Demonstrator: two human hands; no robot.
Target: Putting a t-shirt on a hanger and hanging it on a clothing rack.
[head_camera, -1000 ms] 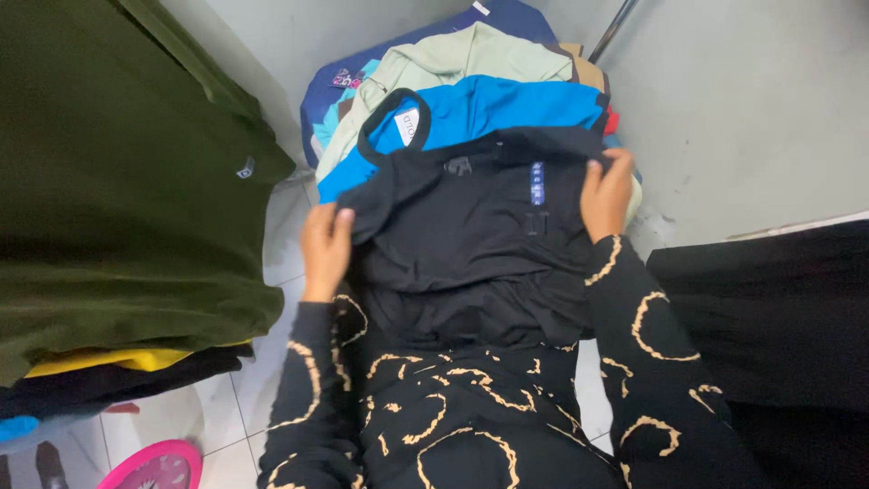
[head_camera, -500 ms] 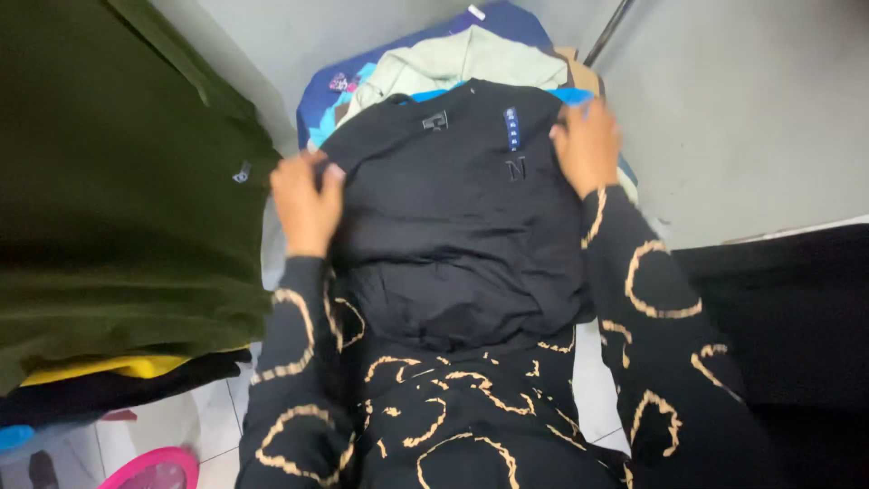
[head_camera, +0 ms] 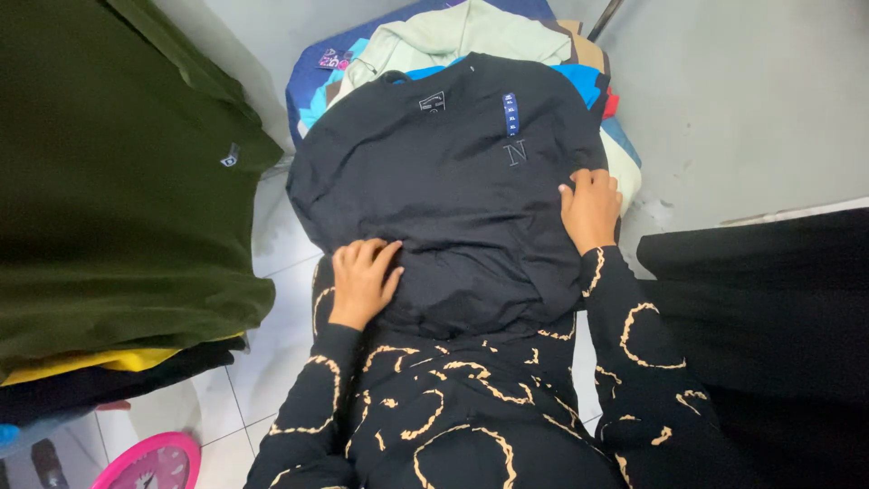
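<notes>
On top of a pile of folded clothes (head_camera: 593, 81) lay a black T-shirt (head_camera: 453, 181), spread front-up with its collar pointing away from the person and its lower hem bunched toward their lap. The left hand (head_camera: 362, 281) rested palm-down on the lower left part of the shirt, its fingers (head_camera: 385, 258) slightly spread and flat on the cloth, gripping nothing. The right hand (head_camera: 590, 208) pressed flat on the shirt's right edge, near a small blue size strip and an embroidered letter, its fingers (head_camera: 579, 186) held close together and likewise closed on nothing. Both forearms, in black sleeves with a tan ring pattern, reached forward from the body, with the elbows tucked low and the wrists nearly straight. The step in hand looked like smoothing the shirt flat on the stack; a further move would seem to call for even pressure from both palms outward, so that the bunched hem did not wrinkle. A dark green shirt (head_camera: 118, 181) lay on a separate stack to the left, well apart, over yellow and black layers. A pink clock (head_camera: 154, 464) sat on the tiled floor (head_camera: 272, 344) near the lower left corner.
</notes>
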